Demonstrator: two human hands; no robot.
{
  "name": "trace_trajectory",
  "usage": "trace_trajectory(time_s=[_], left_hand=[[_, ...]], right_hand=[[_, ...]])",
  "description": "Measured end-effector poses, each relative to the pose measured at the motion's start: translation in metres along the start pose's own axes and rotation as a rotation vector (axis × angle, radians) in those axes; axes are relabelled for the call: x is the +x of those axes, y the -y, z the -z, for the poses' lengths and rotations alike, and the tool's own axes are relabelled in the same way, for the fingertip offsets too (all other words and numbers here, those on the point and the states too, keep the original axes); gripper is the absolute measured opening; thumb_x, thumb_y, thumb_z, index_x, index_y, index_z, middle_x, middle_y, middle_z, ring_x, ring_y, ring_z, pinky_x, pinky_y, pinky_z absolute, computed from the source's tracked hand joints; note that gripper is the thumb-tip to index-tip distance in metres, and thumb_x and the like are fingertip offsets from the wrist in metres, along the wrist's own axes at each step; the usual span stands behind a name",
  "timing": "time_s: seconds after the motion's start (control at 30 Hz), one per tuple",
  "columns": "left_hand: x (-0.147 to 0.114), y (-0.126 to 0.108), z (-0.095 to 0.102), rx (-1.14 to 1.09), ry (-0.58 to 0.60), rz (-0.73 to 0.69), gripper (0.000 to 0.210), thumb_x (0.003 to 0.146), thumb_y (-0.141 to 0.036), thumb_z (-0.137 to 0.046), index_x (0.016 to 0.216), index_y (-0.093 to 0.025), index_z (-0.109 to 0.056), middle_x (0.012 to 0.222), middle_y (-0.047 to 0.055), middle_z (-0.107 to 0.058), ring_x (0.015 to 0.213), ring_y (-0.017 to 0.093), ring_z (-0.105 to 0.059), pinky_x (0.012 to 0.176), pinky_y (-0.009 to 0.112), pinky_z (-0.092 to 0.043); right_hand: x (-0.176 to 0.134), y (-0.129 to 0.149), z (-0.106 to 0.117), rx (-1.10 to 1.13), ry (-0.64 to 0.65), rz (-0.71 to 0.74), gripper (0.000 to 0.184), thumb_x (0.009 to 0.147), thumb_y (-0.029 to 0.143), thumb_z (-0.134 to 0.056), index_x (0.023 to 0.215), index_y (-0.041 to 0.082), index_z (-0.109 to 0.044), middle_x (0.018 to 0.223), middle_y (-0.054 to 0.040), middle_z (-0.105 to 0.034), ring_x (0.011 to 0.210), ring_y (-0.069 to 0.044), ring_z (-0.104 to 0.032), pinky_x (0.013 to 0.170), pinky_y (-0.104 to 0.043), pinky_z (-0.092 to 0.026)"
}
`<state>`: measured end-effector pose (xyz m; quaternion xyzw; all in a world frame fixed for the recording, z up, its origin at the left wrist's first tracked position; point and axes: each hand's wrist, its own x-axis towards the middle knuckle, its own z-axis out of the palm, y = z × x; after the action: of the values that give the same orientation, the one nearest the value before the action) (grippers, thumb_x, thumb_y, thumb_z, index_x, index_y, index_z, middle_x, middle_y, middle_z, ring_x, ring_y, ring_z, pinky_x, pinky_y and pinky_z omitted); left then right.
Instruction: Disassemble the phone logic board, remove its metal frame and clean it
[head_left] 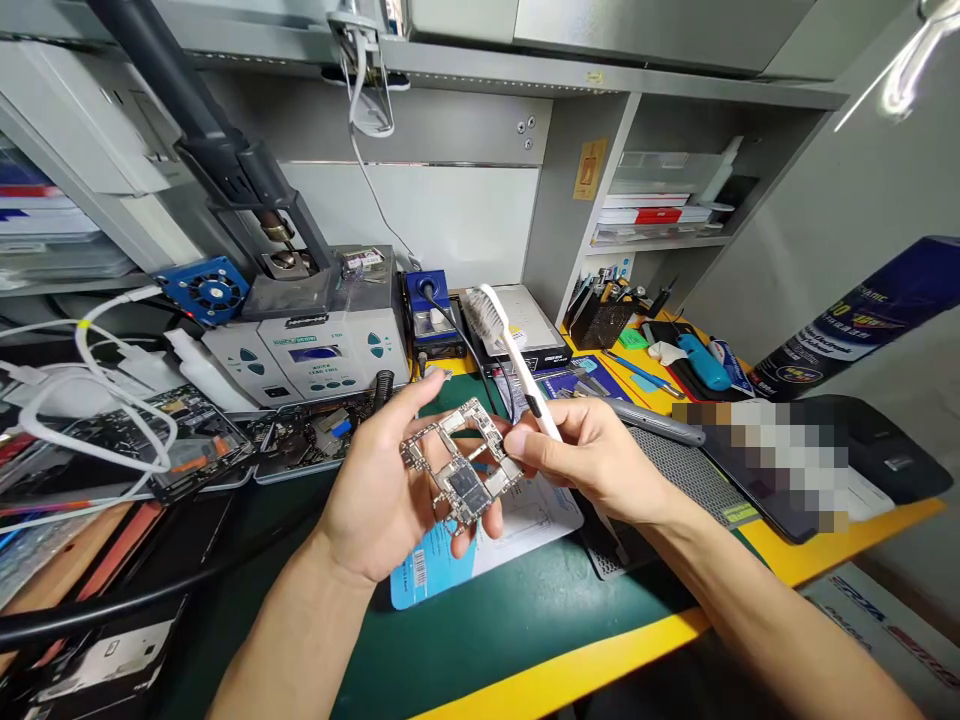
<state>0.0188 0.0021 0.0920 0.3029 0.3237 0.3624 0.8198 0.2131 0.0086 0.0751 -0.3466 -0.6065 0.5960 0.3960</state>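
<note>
A small circuit board (pixel 466 486) with cut-out openings and a dark chip rests across the fingers of my left hand (pixel 382 490). That hand is cupped under the board, its thumb raised at the left. My right hand (pixel 577 450) grips a white toothbrush (pixel 517 360), bristles up and tilted to the left. Its thumb and fingertips also meet the board's right edge. The bristles stand above and apart from the board. Below both hands lies a blue and white printed sheet (pixel 442 570) on the green mat (pixel 525 620).
A grey hot-air station (pixel 315 360) stands at the back left, beside loose circuit boards (pixel 300 445) and white cables (pixel 82 400). To the right are a perforated grey mat (pixel 675 480), a pen holder (pixel 604 315) and a large blue spray can (pixel 855 320). A black tube (pixel 150 590) crosses the left side.
</note>
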Motion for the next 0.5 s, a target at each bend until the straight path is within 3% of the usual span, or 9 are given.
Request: trace_trajectory(time_s=[0.13, 0.27, 0.4, 0.5], left_hand=[[0.001, 0.002, -0.002, -0.082, -0.143, -0.144, 0.060, 0.094, -0.060, -0.047, 0.094, -0.008, -0.079, 0.084, 0.020, -0.076, 0.066, 0.036, -0.074, 0.043, 0.040, -0.057], [0.006, 0.010, -0.011, -0.227, -0.255, -0.316, 0.056, 0.099, -0.053, -0.044, 0.105, -0.009, -0.078, 0.092, 0.019, -0.078, 0.084, 0.032, -0.076, 0.068, 0.040, -0.064], [0.006, 0.014, -0.021, -0.276, -0.259, -0.414, 0.057, 0.102, -0.048, -0.039, 0.100, -0.008, -0.078, 0.082, 0.016, -0.076, 0.080, 0.026, -0.074, 0.073, 0.034, -0.062], [0.002, 0.010, -0.021, -0.277, -0.284, -0.427, 0.058, 0.102, -0.048, -0.038, 0.094, -0.007, -0.079, 0.074, 0.015, -0.073, 0.075, 0.023, -0.072, 0.072, 0.032, -0.060]], right_hand=[[0.003, -0.007, -0.002, 0.111, -0.109, 0.027, 0.041, 0.087, 0.041, -0.076, 0.062, 0.019, -0.052, 0.050, 0.0095, -0.034, 0.044, -0.004, -0.020, 0.043, -0.023, -0.017], [0.005, -0.014, -0.008, 0.113, -0.191, 0.020, 0.050, 0.084, 0.047, -0.078, 0.059, 0.020, -0.044, 0.050, 0.0089, -0.034, 0.045, -0.005, -0.023, 0.043, -0.024, -0.017], [0.001, -0.020, -0.018, 0.116, -0.195, -0.001, 0.051, 0.086, 0.050, -0.077, 0.061, 0.020, -0.043, 0.051, 0.0085, -0.035, 0.046, -0.005, -0.024, 0.043, -0.024, -0.017], [-0.003, -0.021, -0.020, 0.161, -0.190, 0.014, 0.042, 0.089, 0.052, -0.073, 0.071, 0.018, -0.057, 0.055, 0.0080, -0.036, 0.047, -0.006, -0.027, 0.044, -0.023, -0.019]])
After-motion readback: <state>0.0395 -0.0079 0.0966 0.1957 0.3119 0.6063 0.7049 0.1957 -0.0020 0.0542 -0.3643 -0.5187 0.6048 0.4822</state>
